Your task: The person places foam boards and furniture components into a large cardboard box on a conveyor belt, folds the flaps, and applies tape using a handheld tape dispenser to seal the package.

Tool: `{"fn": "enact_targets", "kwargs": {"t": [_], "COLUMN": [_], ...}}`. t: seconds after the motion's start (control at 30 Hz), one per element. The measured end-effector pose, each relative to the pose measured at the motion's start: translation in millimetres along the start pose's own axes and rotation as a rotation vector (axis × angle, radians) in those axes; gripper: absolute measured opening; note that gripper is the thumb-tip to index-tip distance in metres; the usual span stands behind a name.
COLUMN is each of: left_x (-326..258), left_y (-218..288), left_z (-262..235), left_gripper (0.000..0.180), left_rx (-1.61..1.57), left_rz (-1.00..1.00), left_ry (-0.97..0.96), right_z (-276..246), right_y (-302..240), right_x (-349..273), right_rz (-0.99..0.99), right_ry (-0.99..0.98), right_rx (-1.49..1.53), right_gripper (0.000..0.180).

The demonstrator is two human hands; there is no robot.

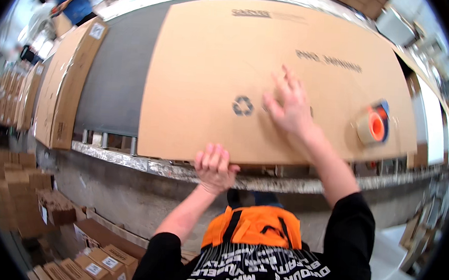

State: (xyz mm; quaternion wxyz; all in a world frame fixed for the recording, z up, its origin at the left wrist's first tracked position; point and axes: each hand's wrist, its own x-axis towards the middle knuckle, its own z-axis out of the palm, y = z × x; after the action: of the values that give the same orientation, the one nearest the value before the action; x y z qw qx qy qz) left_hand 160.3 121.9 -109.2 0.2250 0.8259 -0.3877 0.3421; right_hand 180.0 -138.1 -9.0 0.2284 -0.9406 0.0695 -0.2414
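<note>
A large flat cardboard box (203, 76) lies across the work surface in front of me, with dark print and a recycling mark on its top. My left hand (215, 169) is at its near edge, the fingers curled over the rim and closed on it. Over the box's middle, my right hand (292, 103) is open, fingers spread and pointing away from me. A shadow falls beneath it; whether the fingertips touch the cardboard I cannot tell. Right of that hand, a tape dispenser (375, 123) with a roll of tape and an orange core rests on the box.
A dark conveyor belt (120, 70) runs left of the box, where another long carton (69, 85) stands. Small cartons (104, 264) are stacked low at left. A person in blue (75, 2) is at the far left. White panels (430, 120) lie at the right.
</note>
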Motion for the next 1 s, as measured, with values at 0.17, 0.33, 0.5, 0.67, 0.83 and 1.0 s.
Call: {"fn": "enact_targets", "kwargs": {"t": [0.17,0.33,0.5,0.67,0.83,1.0], "left_x": [1.2,-7.6,-6.8,-6.8,2.3,-12.9], "left_y": [13.5,25.6,22.5,30.0,17.2,2.4], "left_z": [9.1,0.8,12.1,12.1,0.5,-30.0], "left_gripper": [0.032,0.022,0.018,0.014,0.016,0.013], "left_rx": [-0.096,-0.019,-0.034,0.007,-0.041,-0.065], "left_rz": [-0.213,-0.298,-0.267,-0.333,-0.338,-0.443], "left_ry": [0.242,0.241,0.29,0.402,0.322,0.211], "right_z": [86.8,139.7,151.6,171.4,117.6,23.5], "right_y": [82.7,192.1,186.4,230.3,100.6,-76.1], "right_x": [196.5,326.7,357.1,348.9,271.3,102.7], "right_rz": [0.07,0.118,0.133,-0.081,0.002,-0.622], "right_ry": [-0.309,-0.265,-0.472,-0.192,-0.301,-1.105], "right_rx": [-0.407,-0.49,-0.227,-0.457,-0.498,-0.413], "right_gripper": [0.066,0.077,0.059,0.038,0.055,0.111]}}
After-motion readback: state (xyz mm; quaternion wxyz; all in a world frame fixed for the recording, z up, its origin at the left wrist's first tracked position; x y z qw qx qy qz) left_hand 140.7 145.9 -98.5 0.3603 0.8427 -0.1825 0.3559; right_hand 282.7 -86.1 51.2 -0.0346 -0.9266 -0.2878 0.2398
